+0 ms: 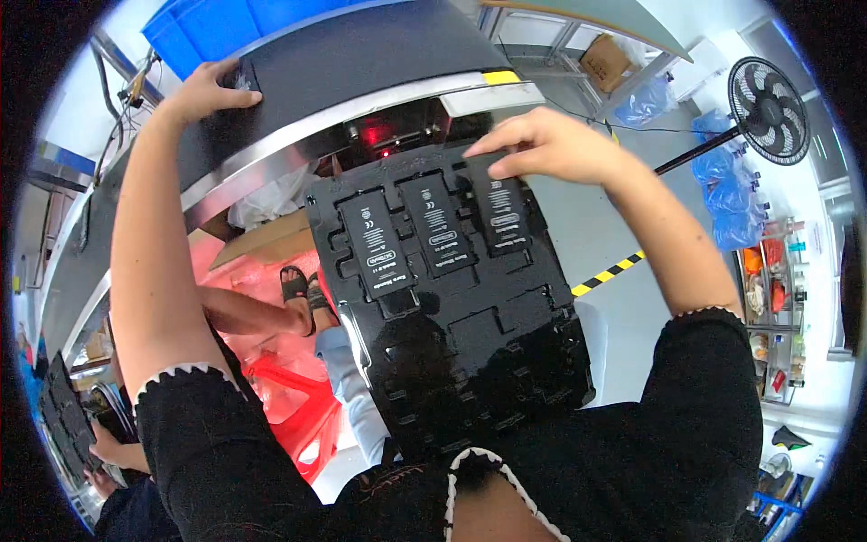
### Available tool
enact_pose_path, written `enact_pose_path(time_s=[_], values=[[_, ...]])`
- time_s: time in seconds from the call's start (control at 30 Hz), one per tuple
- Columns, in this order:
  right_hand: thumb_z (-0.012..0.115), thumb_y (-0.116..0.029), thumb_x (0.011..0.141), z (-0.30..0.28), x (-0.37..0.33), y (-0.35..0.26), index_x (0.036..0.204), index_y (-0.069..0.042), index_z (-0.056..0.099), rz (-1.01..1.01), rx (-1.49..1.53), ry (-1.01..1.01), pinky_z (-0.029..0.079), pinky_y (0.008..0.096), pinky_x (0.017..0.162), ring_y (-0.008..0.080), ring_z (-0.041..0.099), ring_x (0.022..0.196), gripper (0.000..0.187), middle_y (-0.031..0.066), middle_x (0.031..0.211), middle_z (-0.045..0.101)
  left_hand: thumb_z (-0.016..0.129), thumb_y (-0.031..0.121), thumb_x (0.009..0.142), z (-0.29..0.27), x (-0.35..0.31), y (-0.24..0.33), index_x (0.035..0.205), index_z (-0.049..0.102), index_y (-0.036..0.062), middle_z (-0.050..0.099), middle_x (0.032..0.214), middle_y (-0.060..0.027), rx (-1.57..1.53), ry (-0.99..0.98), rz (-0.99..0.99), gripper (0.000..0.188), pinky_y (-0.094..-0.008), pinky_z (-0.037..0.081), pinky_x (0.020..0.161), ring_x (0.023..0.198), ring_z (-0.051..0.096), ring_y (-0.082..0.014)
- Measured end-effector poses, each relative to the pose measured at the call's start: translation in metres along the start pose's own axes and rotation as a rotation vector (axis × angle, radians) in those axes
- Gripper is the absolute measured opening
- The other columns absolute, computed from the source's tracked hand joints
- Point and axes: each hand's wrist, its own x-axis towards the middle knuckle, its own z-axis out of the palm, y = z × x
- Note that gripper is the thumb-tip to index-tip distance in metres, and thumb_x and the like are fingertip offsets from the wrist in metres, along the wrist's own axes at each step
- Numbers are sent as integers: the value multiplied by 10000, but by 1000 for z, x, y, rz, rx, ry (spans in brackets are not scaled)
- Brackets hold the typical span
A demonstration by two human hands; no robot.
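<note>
A black molded plastic tray lies tilted in front of my body, its far end by the conveyor edge. Three flat black batteries sit in its far row of pockets: a left battery, a middle battery and a right battery. My right hand pinches the upper end of the right battery with thumb and forefinger. Out on the black conveyor belt, my left hand has its thumb and fingers around a dark flat piece, mostly lost against the belt. Nearer pockets of the tray hold no batteries.
A blue bin stands beyond the belt. Below the tray's left side are red plastic bags and a sandalled foot. At lower left a co-worker's hand touches another black tray. A black fan stands right.
</note>
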Motion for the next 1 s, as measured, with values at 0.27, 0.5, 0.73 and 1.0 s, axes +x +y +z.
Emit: enact_pose_path(time_s=[0.27,0.5,0.73,1.0], values=[[700,-285,814,67,-58,-6,1264,-140,581,-312,-425,270,355,494,1055,319,414,1315,487,112,1382,493,780,549,620,34,-108,87,1249,554,-56,512,1249,-235,10,541,-8,902,-419,388,1023,1189,482,-361],[546,-173,926,80,-63,22,1342,-166,510,-192,-400,241,254,528,1116,205,346,1388,418,15,1465,430,895,360,438,57,-264,217,1300,485,10,462,1202,-181,-213,29,282,1016,-483,335,1034,1160,455,-372],[436,-154,955,85,-52,18,1300,-63,551,-296,-287,303,287,409,1126,304,389,1358,374,113,1411,488,771,515,646,105,-315,219,1400,364,-1,294,1462,-231,-200,-5,290,1000,-616,156,1114,1389,197,-458],[536,-88,918,72,-61,3,1275,-44,568,-196,-371,417,304,383,1100,276,444,1316,361,127,1369,525,672,533,739,135,-321,224,1337,393,-129,202,1509,-285,-231,77,316,935,-560,121,1139,1439,134,-399]])
